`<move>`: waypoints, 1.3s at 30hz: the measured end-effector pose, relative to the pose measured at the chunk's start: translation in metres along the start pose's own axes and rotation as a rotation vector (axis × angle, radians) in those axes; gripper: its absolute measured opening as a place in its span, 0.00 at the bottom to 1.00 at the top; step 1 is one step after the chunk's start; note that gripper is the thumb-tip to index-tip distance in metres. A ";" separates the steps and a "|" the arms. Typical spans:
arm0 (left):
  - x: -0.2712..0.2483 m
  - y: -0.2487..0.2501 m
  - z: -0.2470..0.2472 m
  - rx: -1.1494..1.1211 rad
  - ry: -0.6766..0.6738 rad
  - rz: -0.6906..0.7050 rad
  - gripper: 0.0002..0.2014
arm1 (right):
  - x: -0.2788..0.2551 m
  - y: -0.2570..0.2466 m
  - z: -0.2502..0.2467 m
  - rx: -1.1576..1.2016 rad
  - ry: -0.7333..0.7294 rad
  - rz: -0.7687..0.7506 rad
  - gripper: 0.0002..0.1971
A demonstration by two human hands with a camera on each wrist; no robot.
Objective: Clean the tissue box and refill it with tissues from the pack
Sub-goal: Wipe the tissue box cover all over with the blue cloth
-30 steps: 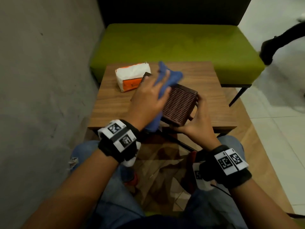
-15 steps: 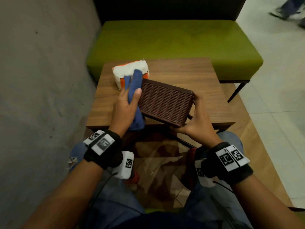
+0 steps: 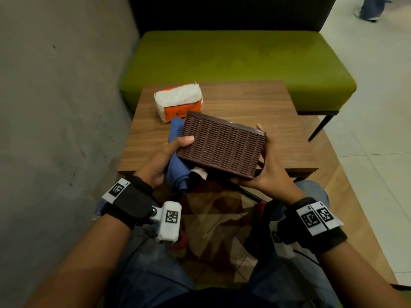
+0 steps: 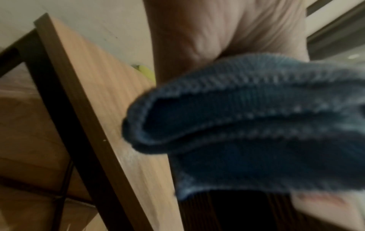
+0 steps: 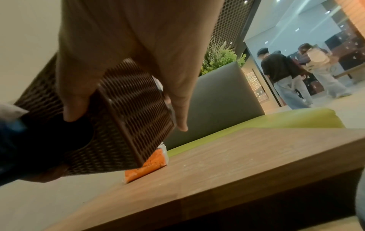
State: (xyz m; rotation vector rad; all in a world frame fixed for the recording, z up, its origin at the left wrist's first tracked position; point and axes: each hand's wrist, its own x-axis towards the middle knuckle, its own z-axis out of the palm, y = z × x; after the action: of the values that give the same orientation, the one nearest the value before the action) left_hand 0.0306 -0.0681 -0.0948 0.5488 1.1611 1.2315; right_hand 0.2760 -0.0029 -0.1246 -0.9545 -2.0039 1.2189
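Observation:
The dark brown woven tissue box (image 3: 222, 146) (image 5: 126, 118) is held tilted above the near edge of the wooden table (image 3: 255, 103). My right hand (image 3: 264, 165) grips its right end, thumb under, fingers over the far side. My left hand (image 3: 175, 150) holds the box's left end, thumb on its upper face, with the blue cloth (image 3: 176, 161) (image 4: 247, 125) bunched against the box's left side and underside. The white and orange tissue pack (image 3: 179, 102) (image 5: 146, 169) lies on the table's far left, behind the box.
A green bench (image 3: 233, 63) runs behind the table, and a grey wall (image 3: 55, 107) stands close on the left. My knees (image 3: 311, 192) are under the table's near edge. People stand far off in the right wrist view (image 5: 284, 78).
My left hand slid the blue cloth from the box's top face off its left end and down beneath it. The box has turned flatter, its broad woven face up.

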 end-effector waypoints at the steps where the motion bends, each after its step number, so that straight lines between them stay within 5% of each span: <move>1: 0.000 -0.001 0.005 0.035 0.041 0.036 0.25 | 0.001 -0.001 0.001 -0.035 0.014 0.008 0.67; 3: 0.005 -0.002 0.011 0.143 0.151 0.157 0.28 | 0.003 -0.010 0.005 -0.183 0.070 -0.043 0.69; 7: 0.016 -0.002 0.018 0.509 0.327 0.347 0.54 | 0.016 -0.042 0.022 -0.522 0.075 -0.103 0.68; 13: 0.010 -0.003 0.041 1.112 0.468 0.487 0.59 | 0.034 -0.047 0.043 -0.400 0.150 -0.076 0.67; 16: 0.002 -0.009 0.048 1.141 0.489 0.587 0.53 | 0.030 -0.039 0.043 -0.257 0.208 -0.099 0.64; 20: 0.000 -0.015 0.042 1.165 0.463 0.823 0.33 | 0.020 -0.028 0.035 -0.131 0.229 -0.105 0.54; 23: 0.004 -0.011 0.037 1.240 0.549 0.853 0.26 | 0.015 -0.020 0.030 -0.118 0.161 -0.094 0.53; 26: 0.000 -0.004 0.051 1.385 0.549 0.924 0.24 | 0.017 -0.019 0.027 -0.073 0.177 -0.079 0.52; 32: -0.006 -0.011 0.081 1.623 0.159 1.120 0.22 | 0.023 -0.019 0.028 -0.053 0.245 -0.143 0.43; 37: 0.015 0.016 0.082 1.547 0.398 0.925 0.21 | 0.017 -0.019 0.033 -0.062 0.237 -0.129 0.49; 39: 0.013 0.002 0.087 1.633 0.223 1.061 0.24 | 0.022 -0.018 0.031 -0.089 0.256 -0.120 0.43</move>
State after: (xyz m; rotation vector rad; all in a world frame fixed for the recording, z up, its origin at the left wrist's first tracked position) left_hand 0.1069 -0.0340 -0.0659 2.5142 2.0429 0.8579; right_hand 0.2344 -0.0058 -0.1183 -0.9647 -1.8941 0.9013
